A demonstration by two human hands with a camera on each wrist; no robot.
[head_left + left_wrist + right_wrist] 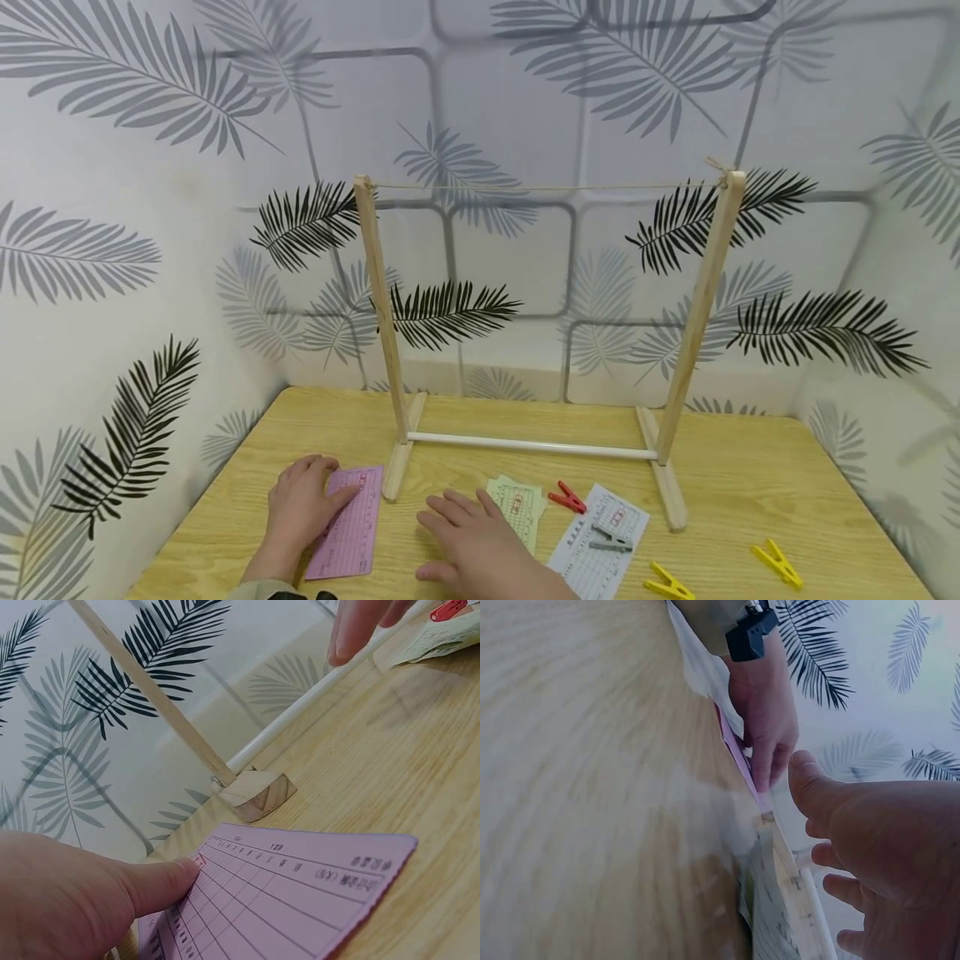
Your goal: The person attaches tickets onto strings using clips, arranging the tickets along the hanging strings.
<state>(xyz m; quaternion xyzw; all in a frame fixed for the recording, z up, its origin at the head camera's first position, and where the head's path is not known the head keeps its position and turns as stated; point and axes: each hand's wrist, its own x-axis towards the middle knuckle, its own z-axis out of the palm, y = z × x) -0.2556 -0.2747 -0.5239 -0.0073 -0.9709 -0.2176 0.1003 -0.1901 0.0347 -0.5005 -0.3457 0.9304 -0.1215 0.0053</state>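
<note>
On the wood-grain desk (315, 425), the pink rectangular paper slip with a printed grid (352, 537) lies just left of the pale wooden frame strung with twine (697, 325). The left hand (300, 504) rests its straight thumb on the slip, fingers loose along its edge. The right hand (480, 550) spreads wide in front of the frame, near pale green printed papers (516, 504). Also before the frame are a red plastic clothespin (567, 498) and a white printed sheet (573, 550) under a grey plastic clothespin (617, 546); two yellow plastic clothespins (778, 563) lie to its front right.
</note>
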